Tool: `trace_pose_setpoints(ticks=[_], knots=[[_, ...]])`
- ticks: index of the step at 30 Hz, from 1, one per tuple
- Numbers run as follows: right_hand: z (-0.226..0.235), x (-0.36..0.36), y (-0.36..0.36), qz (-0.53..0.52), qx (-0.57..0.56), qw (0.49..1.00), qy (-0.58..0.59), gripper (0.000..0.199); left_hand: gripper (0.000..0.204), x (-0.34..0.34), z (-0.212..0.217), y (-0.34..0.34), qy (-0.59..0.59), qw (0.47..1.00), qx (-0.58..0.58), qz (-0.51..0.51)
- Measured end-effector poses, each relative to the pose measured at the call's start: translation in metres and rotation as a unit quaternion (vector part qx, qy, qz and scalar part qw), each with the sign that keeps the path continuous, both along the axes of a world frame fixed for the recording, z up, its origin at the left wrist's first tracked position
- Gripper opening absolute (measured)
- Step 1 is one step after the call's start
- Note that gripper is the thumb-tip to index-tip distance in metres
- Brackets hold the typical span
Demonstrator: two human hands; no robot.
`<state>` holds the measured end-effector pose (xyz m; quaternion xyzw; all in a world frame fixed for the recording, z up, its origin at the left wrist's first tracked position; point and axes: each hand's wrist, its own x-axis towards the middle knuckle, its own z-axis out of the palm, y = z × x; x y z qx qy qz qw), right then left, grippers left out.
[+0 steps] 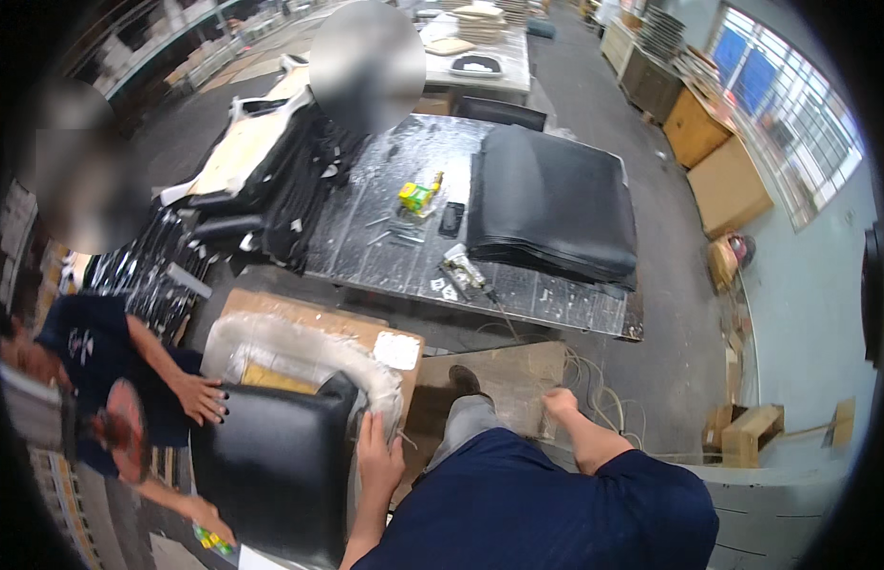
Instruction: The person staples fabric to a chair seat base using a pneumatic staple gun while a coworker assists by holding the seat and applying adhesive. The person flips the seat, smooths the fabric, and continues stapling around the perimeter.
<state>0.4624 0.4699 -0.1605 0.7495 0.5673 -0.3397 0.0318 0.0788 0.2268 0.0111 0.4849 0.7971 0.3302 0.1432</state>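
My left hand (377, 461) lies open along the right side of a black leather-like cushion (271, 465), its fingers stretched toward the end of a curved, greyish-white padded rim (271, 331). Yellow material (279, 377) shows between cushion and rim. My right hand (559, 402) hangs away to the right, fingers curled; whatever they may hold is hidden. Across the cushion, a co-worker's spread hand (199, 397) touches its far left corner. That person's other hand (212, 524) is near the front left corner, at a small green and yellow item (212, 541).
Ahead, a metal-topped table (357, 242) bears a stack of black sheets (556, 199), a staple gun-like tool (464, 266), a dark phone-like object (451, 218) and a yellow-green package (418, 195). Hoses (603, 389) trail over the floor at right. Black covers (262, 190) are piled at left.
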Motion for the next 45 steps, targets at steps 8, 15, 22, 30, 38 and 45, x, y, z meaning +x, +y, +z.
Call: trace_pose_setpoints(ticks=[8,15,22,30,38,45], knots=[[0.007,-0.077,0.158,-0.256,0.103,0.876,0.396,0.021,0.071,-0.034,0.014,0.059,0.043,0.991,-0.123,0.04],[0.02,-0.116,0.319,-0.435,0.108,0.757,0.475,0.035,0.085,-0.013,0.024,0.118,0.012,0.95,-0.272,0.154],[0.013,-0.149,0.379,-0.552,0.073,0.699,0.448,0.046,0.089,0.008,0.025,0.136,0.003,0.933,-0.282,0.224],[0.023,-0.172,0.406,-0.677,0.081,0.569,0.459,0.046,0.086,0.017,0.012,0.147,0.024,0.926,-0.289,0.244],[0.03,-0.212,0.417,-0.583,0.121,0.742,0.31,0.03,0.08,0.033,0.01,0.126,0.037,0.918,-0.255,0.301],[0.046,-0.212,0.432,-0.549,0.08,0.809,0.196,0.034,0.073,0.035,0.007,0.13,0.079,0.915,-0.195,0.343]])
